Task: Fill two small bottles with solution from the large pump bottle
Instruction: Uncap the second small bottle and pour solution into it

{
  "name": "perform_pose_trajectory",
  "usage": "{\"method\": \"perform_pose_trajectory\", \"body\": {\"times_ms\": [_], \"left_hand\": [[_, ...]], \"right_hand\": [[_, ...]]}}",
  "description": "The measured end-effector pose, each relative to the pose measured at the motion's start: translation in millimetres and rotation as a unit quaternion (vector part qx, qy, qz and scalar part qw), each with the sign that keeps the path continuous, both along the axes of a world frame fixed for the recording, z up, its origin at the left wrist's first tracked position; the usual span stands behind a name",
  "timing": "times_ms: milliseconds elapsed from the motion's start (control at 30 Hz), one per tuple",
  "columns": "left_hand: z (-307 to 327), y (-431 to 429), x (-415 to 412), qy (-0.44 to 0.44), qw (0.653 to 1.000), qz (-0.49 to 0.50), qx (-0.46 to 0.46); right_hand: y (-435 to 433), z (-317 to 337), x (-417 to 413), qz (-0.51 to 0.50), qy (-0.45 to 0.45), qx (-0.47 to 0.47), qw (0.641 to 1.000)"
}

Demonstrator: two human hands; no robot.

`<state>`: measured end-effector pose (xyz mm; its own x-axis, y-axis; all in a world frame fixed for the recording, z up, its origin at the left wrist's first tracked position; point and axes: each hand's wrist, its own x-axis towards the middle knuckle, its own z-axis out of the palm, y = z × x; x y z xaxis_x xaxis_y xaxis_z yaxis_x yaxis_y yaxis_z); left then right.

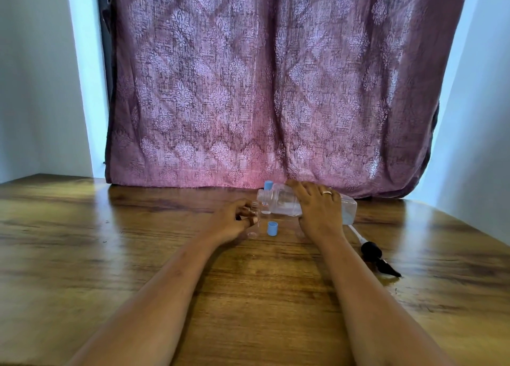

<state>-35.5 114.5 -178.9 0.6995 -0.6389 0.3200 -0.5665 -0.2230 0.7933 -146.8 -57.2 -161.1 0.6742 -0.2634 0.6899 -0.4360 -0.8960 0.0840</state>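
Note:
My right hand (317,208) grips the large clear bottle (284,201), tipped on its side with its open neck pointing left. Just below that neck stands a small clear bottle (253,222), upright on the table and held by my left hand (230,220). A second small bottle with a blue cap (268,185) stands behind the large bottle's neck, mostly hidden. A loose blue cap (272,228) lies on the table between my hands. The black pump head with its white tube (372,252) lies on the table to the right, off the bottle.
A wooden table (138,255) fills the lower half of the view. A purple patterned curtain (262,89) hangs right behind the bottles, touching the table's far edge. White walls stand at both sides.

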Motion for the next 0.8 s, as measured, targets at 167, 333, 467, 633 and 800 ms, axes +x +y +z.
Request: {"method": "perform_pose_trajectory", "body": {"times_ms": [167,333,467,633,800], "left_hand": [[2.2,0.3,-2.2,-0.007,1.000,0.000,0.000],[2.8,1.0,-3.2,-0.015,1.000,-0.001,0.007],[3.2,1.8,-4.0,-0.010,1.000,-0.006,0.005],[4.1,1.6,-4.8,-0.002,1.000,-0.003,0.005],[2.5,1.3,-4.0,0.001,1.000,0.014,0.004]], "right_hand": [[-0.3,1.5,-1.3,-0.003,0.002,-0.006,1.000],[-0.6,0.9,-0.8,0.001,-0.011,-0.012,1.000],[0.2,-0.4,1.7,0.006,-0.025,-0.020,0.999],[-0.1,0.2,2.3,0.013,-0.035,-0.025,0.999],[-1.4,-2.8,4.0,0.010,-0.059,-0.054,0.997]]}}
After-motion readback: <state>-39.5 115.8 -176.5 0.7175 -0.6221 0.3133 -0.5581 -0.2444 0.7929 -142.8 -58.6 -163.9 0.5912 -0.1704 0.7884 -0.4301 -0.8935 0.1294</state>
